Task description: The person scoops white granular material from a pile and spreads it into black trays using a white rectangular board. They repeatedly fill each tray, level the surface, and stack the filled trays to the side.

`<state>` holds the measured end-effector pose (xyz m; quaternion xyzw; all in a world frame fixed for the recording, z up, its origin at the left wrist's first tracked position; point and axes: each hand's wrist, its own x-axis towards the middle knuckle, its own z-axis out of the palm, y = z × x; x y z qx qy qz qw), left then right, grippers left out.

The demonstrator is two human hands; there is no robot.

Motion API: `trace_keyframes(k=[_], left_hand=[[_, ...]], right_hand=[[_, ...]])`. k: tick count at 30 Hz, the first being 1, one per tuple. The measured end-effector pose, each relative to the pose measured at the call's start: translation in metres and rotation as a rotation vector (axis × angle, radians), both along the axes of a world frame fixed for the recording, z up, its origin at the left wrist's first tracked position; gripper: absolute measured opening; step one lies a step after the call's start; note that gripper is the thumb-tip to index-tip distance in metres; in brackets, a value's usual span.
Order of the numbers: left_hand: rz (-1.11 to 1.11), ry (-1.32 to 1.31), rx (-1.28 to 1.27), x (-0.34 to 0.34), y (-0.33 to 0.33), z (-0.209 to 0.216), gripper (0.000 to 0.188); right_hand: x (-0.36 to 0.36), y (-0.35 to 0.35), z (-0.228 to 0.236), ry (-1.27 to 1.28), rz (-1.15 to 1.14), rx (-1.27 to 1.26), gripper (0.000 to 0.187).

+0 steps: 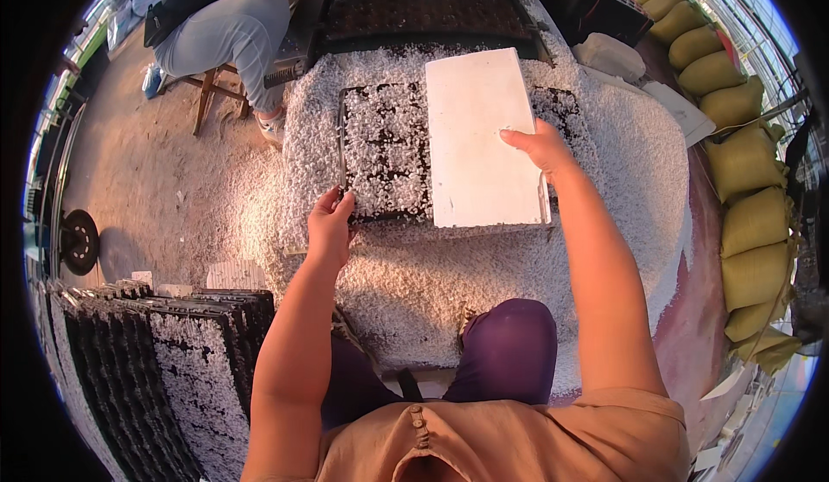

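Note:
A black seedling tray (pixel 343 149) lies in front of me, its cells largely covered with white granules. My left hand (pixel 331 223) is closed on the tray's near left corner, thumb and fingers pinching the rim. My right hand (pixel 542 149) grips the right edge of a flat white board (pixel 479 154), thumb on top and fingers hidden beneath. The board is over the middle and right of the tray and hides much of it. Whether the board touches the granules I cannot tell.
White granules (pixel 630 162) are heaped around the tray. Filled black trays (pixel 194 370) stand on edge at lower left. A dark tray (pixel 423 7) lies at the far side. A seated person (pixel 229 41) is at far left; yellow-green sacks (pixel 751 154) line the right.

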<state>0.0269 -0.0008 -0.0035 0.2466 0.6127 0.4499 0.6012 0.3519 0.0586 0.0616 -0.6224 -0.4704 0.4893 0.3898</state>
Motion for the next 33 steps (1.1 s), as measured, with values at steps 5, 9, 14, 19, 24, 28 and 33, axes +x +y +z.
trace_keyframes(k=[5,9,14,19,24,28,33], left_hand=[[0.014,-0.001,-0.040,-0.001,0.004,0.002,0.041],[-0.005,-0.033,-0.027,-0.002,0.006,0.002,0.038],[-0.006,-0.018,-0.005,-0.003,0.012,0.015,0.032],[0.004,0.096,0.186,-0.005,0.062,-0.002,0.037],[-0.063,0.315,0.107,-0.005,0.122,-0.015,0.036],[-0.096,0.329,0.021,-0.002,0.122,0.006,0.031],[-0.037,0.652,0.149,-0.023,0.079,0.040,0.032]], right_hand=[[0.124,-0.029,0.023,-0.103,-0.234,-0.038,0.044],[0.231,-0.057,0.043,-0.296,-0.384,-0.020,0.040],[0.322,-0.102,0.063,-0.272,-0.503,-0.076,0.039],[0.289,-0.099,0.024,0.214,-0.573,-0.097,0.050],[0.205,-0.097,-0.036,0.566,-0.588,0.008,0.053],[0.198,-0.092,-0.063,0.581,-0.541,-0.045,0.052],[0.176,-0.087,-0.024,0.514,-0.468,-0.074,0.053]])
